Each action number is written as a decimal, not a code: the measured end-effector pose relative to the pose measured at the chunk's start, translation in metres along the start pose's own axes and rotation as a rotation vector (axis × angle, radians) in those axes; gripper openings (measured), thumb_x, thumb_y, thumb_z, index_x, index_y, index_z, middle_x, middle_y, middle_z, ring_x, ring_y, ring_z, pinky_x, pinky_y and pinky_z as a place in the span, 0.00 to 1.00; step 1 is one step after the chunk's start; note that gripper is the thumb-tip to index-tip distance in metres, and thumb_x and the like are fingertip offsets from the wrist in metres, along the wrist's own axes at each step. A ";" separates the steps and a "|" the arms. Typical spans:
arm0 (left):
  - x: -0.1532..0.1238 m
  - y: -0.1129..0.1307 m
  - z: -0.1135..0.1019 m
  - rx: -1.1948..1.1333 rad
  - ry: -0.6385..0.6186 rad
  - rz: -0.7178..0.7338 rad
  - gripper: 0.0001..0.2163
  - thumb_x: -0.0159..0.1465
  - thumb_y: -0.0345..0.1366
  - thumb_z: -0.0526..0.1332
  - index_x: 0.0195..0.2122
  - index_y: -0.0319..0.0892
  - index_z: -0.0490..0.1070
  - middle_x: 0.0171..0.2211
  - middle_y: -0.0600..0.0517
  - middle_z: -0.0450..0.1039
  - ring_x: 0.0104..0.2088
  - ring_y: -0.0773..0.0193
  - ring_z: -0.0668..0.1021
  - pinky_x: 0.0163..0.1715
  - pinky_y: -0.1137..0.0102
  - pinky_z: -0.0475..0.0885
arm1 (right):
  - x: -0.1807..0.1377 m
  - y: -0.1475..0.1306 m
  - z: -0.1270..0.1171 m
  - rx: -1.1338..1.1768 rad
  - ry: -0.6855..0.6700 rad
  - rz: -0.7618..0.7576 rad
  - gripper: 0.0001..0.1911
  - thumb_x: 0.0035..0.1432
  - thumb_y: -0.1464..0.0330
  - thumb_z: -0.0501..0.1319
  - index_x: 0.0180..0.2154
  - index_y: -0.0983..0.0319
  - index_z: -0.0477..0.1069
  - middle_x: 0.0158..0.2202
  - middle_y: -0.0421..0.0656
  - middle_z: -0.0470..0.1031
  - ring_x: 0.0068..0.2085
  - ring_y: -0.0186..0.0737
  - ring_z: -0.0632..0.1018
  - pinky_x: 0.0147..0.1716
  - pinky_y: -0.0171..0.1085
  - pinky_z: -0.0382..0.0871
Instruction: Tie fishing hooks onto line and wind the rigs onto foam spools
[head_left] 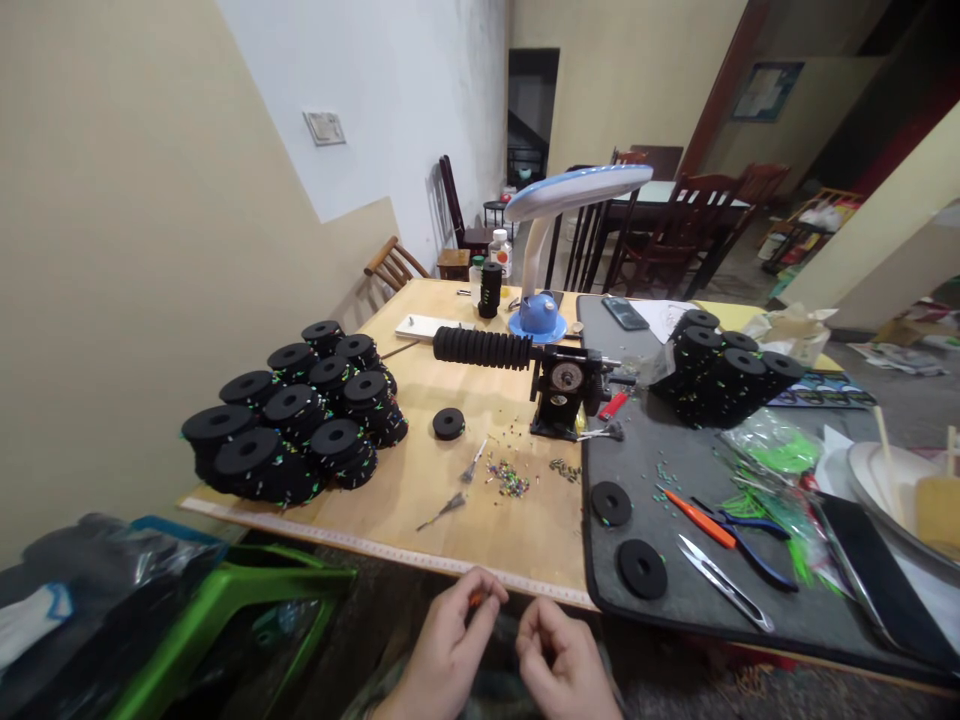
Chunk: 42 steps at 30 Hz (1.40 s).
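In front of the table's near edge, my left hand [454, 640] is closed, thumb against fingers. A small orange thing [475, 599] shows between them, too small to name. Just to its right, my right hand [559, 655] is closed in a pinch; whatever it holds, if anything, is hidden. Beyond them on the wood lie a pile of small coloured beads [510, 480] and grey tufted pieces with thin stems [450, 505]. A single black foam spool [448, 424] rests farther back. Behind the beads stands a black winding device [564, 385] with a row of black foam rings [482, 347] on its shaft.
Stacked black foam spools [292, 410] fill the table's left; more spools [724, 370] stand at right. A blue lamp [538, 318] is at the back. The grey mat [637, 450] bears an orange-handled tool [701, 518], pliers [757, 550], scissor-like snips [724, 583] and a phone [625, 313].
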<state>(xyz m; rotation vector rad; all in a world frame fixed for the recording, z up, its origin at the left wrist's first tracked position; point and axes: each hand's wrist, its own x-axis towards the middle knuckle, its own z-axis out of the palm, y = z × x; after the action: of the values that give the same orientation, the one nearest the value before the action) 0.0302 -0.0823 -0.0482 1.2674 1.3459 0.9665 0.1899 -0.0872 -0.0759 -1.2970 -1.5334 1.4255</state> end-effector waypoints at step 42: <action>0.003 0.004 -0.005 0.054 -0.046 -0.031 0.15 0.61 0.44 0.60 0.23 0.40 0.68 0.21 0.55 0.66 0.26 0.64 0.68 0.29 0.72 0.63 | -0.017 -0.010 -0.042 -0.190 0.289 -0.166 0.17 0.63 0.59 0.59 0.48 0.63 0.74 0.42 0.53 0.82 0.41 0.47 0.82 0.39 0.34 0.76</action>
<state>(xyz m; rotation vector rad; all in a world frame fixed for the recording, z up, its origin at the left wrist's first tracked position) 0.0258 -0.0783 -0.0443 1.2985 1.3602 0.8794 0.2318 -0.0893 -0.0561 -1.3821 -1.5646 0.9612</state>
